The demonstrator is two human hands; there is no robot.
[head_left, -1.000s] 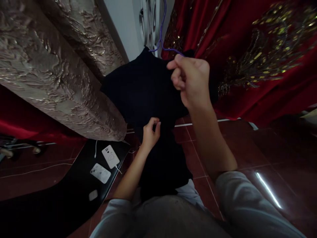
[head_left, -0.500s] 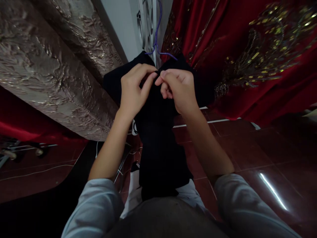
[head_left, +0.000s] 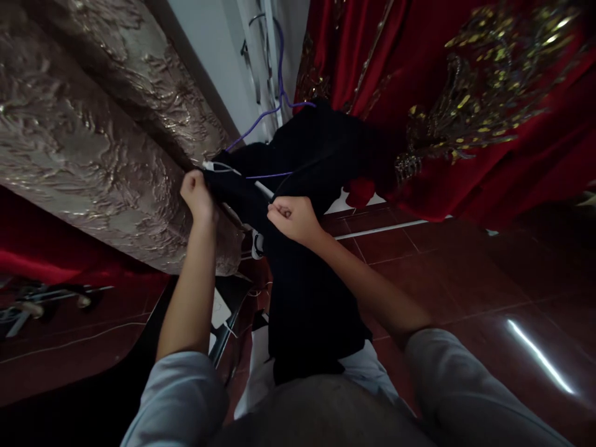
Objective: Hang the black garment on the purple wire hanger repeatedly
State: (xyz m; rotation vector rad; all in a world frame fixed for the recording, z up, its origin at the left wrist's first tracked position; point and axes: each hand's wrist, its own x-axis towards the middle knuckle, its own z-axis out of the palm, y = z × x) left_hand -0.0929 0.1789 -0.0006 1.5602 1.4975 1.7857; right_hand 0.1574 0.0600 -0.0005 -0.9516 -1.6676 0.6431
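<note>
A black garment [head_left: 311,292] hangs on a purple wire hanger [head_left: 280,74], its front pulled apart so that a stretch of the hanger's lower bar shows inside. My left hand [head_left: 199,194] is closed on the garment's left front edge, out beside the beige curtain-like fabric. My right hand [head_left: 298,217] pinches the other front edge near the middle. Between the hands lies a small white strip [head_left: 264,190], and a white tag [head_left: 216,167] shows above my left hand. The lower part of the garment drapes down toward my body.
Beige textured fabric [head_left: 116,143] hangs on the left, and red cloth with gold sequins [head_left: 465,118] on the right. A white metal stand [head_left: 270,68] rises behind the hanger. Below are dark red floor tiles [head_left: 442,267] and a white device [head_left: 220,309] with cables at lower left.
My hands have moved apart from the collar area, the left one outward and down, the right one down. The garment's front has spread open, exposing the hanger bar and white tag.
</note>
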